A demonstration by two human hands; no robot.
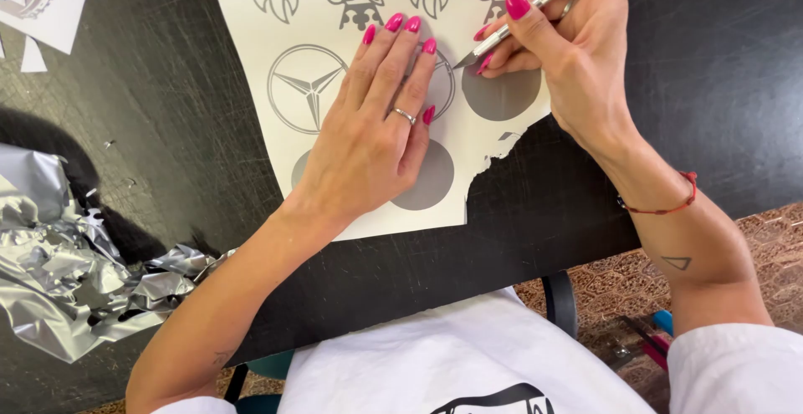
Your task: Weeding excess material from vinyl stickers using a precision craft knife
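One white sheet (251, 12) printed with grey emblems lies on the black surface (167, 88). Under and around the left hand (372, 138) are three plain grey discs and two ringed star emblems; four crested figures run along the edge beyond its fingertips. The left hand lies flat and open, pressing the sheet down. The right hand (577, 54) is closed around one silver craft knife (523, 21), its tip on the sheet just beside the left fingertips. One heap of crumpled silver film (75, 288) lies well to the left of the left forearm.
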